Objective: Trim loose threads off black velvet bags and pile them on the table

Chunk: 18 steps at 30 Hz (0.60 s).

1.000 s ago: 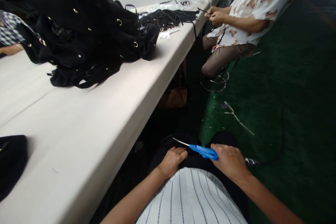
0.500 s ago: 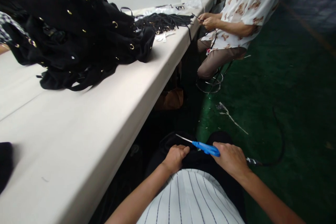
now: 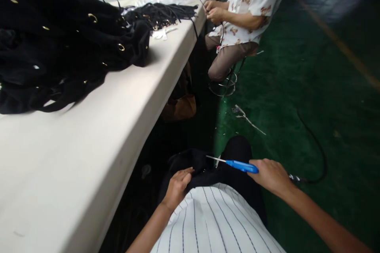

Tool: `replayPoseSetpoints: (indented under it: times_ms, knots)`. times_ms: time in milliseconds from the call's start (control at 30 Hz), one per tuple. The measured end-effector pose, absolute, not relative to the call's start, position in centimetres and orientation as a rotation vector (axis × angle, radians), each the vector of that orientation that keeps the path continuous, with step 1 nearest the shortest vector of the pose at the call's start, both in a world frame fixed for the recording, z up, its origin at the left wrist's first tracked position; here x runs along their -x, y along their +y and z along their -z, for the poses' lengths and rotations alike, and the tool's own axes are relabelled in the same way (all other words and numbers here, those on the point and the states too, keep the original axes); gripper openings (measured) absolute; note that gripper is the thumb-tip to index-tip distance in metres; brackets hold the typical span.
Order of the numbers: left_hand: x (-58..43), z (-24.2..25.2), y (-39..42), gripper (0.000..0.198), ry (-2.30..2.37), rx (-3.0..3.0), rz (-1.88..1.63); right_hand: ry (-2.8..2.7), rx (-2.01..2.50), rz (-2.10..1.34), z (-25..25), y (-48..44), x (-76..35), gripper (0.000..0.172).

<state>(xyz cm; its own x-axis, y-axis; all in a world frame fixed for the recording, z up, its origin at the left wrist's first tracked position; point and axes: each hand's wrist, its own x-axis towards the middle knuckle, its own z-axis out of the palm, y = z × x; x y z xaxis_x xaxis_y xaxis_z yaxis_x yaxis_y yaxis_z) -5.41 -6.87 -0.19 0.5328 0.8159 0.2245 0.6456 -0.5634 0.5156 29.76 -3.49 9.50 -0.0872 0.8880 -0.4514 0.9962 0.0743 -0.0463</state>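
Note:
My right hand is closed around a blue air blow gun. Its thin metal nozzle points left over my lap, and a black hose trails from its rear fitting down to the right. On my lap lies a black fabric piece with small shiny spots; its full shape is lost in the dark. My left hand is at its near edge, thumb and fingers closed on the cloth, with some fingertips hidden. The nozzle tip is above the right part of this cloth.
A white-covered table runs along my left. On it are a heap of black fabric bags with gold eyelets and a bundle of black straps. A co-worker sits on a stool further along. A brown bag lies under the table.
My view has swung to the right. My hands have moved apart, the left one shifting left along the cloth. The blow gun now lies more level, and more of the cloth shows.

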Motion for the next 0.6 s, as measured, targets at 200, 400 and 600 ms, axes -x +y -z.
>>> replayPoseSetpoints:
  times_ms: [200, 400, 600]
  knots:
    - [5.6, 0.5, -6.8, 0.031, 1.22, -2.402, -0.6, 2.064, -1.879, 0.578, -8.7, -5.0, -30.4, 0.017]
    - [5.6, 0.8, -6.9, 0.033, 1.177, -2.495, -0.658, 2.064, -1.86, 0.586, -8.6, -5.5, -31.2, 0.016]
    - [5.4, 0.7, -7.0, 0.032, 1.194, -2.526, -0.621, 2.064, -1.859, 0.596, -9.4, -5.9, -31.8, 0.016]
